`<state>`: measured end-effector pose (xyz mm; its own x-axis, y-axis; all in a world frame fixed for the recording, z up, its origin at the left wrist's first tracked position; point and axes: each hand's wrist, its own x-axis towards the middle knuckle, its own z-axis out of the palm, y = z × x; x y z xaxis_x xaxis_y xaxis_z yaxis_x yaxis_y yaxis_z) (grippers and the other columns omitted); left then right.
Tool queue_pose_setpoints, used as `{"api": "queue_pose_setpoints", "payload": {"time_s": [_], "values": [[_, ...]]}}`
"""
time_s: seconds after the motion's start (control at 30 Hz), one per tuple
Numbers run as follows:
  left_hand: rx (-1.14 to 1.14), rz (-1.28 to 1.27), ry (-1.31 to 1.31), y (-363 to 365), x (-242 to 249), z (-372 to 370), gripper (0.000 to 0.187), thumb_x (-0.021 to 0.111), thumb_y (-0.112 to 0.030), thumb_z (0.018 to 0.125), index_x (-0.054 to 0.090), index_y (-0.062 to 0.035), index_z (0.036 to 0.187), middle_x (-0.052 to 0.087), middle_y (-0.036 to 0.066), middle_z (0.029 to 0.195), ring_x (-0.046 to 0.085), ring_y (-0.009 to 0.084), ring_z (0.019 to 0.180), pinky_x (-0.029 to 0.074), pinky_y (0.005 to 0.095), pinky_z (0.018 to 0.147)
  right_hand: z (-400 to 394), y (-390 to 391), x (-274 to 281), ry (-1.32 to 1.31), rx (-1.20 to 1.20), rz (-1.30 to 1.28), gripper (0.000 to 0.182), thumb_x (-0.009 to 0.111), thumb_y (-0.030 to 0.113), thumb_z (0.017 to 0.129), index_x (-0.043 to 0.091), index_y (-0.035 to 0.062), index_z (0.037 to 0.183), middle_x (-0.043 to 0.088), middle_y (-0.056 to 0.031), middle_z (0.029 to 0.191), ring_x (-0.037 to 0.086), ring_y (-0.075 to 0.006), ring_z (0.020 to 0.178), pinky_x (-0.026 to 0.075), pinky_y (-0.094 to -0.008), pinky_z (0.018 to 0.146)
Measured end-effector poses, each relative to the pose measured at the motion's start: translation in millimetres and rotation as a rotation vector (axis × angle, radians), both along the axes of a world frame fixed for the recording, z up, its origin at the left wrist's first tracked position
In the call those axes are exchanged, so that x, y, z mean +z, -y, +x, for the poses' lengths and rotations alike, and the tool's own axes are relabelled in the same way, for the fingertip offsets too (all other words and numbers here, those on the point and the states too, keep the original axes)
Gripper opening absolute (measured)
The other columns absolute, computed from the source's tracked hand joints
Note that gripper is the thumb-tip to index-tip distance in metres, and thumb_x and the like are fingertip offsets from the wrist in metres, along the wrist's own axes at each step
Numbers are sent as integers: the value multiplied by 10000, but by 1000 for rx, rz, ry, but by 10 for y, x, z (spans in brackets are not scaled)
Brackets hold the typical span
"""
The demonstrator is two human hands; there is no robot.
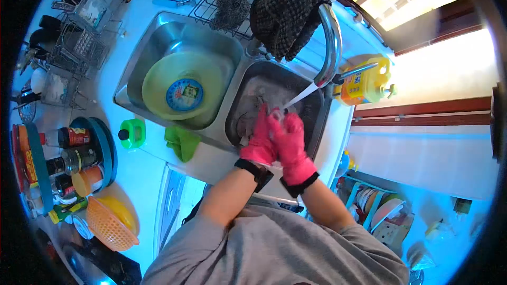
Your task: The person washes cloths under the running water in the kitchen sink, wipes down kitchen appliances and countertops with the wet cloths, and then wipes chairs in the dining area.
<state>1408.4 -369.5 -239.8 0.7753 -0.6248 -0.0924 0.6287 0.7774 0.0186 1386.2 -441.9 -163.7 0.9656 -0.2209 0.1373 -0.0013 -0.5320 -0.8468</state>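
Note:
Both hands wear pink gloves and meet over the right sink basin (238, 82), in the stream of water (302, 95) from the faucet (331, 39). My left hand (261, 140) has its fingers bent inward against the other glove. Pressed close beside it, my right hand (289, 140) is curled with its fingertips at the stream. Something small and whitish shows between the fingertips, but I cannot tell what it is. Below the gloves, a dark crumpled thing (245, 121) lies on the basin floor.
The left basin holds a green bowl (153, 92) with a round blue-rimmed lid (184, 94) in it. A checked cloth (288, 16) drapes over the faucet. A yellow detergent bottle (367, 82) stands right; a green cloth (182, 143) and green bottle (132, 133) sit left.

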Motion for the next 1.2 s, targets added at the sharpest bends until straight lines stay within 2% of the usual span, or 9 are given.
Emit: {"api": "queue_pose_setpoints", "payload": {"time_s": [0.17,0.27,0.33,0.63,0.77,0.87,0.97,1.13,1.2], "values": [[283,679,142,221,-21,-78,240,566,-131,907,603,-36,1124,633,70,1047,591,174,941,473,318,839,370,1005,-928,-256,179,-279,364,712,107,744,590,54,1082,630,-142,875,605,-308,908,467,-392,819],[248,931,483,-27,464,-141,323,551,-77,908,575,-38,1228,618,70,1132,571,173,1007,449,301,882,384,1173,-824,-211,37,141,459,709,112,737,559,56,1168,619,-157,1078,588,-278,1023,452,-383,909],[134,867,567,-132,369,-57,340,568,-65,897,570,-36,1236,608,66,1156,560,172,1031,440,297,898,348,1130,-534,-314,555,403,552,702,119,750,502,44,1259,536,-162,1276,530,-236,1145,421,-373,973],[285,1477,308,-412,479,235,753,574,-469,893,318,27,1399,428,181,1364,403,293,1270,293,374,1078,316,900,499,-403,189,451,260,663,38,747,620,15,1002,655,-42,861,610,-124,752,472,-246,684],[265,1165,348,13,42,40,693,529,-500,907,385,10,1354,485,183,1299,459,282,1218,340,372,1047,-8,533,787,-256,177,572,292,700,69,732,598,30,1003,637,-18,871,605,-139,804,474,-271,708],[3,177,190,270,-312,121,610,467,-519,925,465,-18,1273,549,147,1199,540,245,1100,430,360,951,-229,81,732,98,255,321,290,717,99,749,608,34,1010,640,-3,873,618,-172,842,485,-313,729],[337,1082,702,276,-383,-62,451,460,-407,949,510,-44,1211,575,98,1129,582,215,985,487,350,850,-93,139,437,-59,161,17,290,726,182,786,623,14,999,656,-117,968,632,-223,920,493,-332,788],[237,204,-161,363,-40,-27,331,384,-279,984,516,-58,1192,584,130,1150,555,240,1055,430,364,941,461,658,-115,-137,-40,723,207,614,210,884,622,16,956,661,-136,921,637,-240,838,495,-362,720],[191,-19,-139,274,7,21,348,436,-247,954,504,-68,1244,585,108,1156,554,214,1052,436,350,934,345,507,-256,-69,-75,475,195,618,211,881,617,21,925,636,-110,862,619,-212,781,480,-351,676]]}}
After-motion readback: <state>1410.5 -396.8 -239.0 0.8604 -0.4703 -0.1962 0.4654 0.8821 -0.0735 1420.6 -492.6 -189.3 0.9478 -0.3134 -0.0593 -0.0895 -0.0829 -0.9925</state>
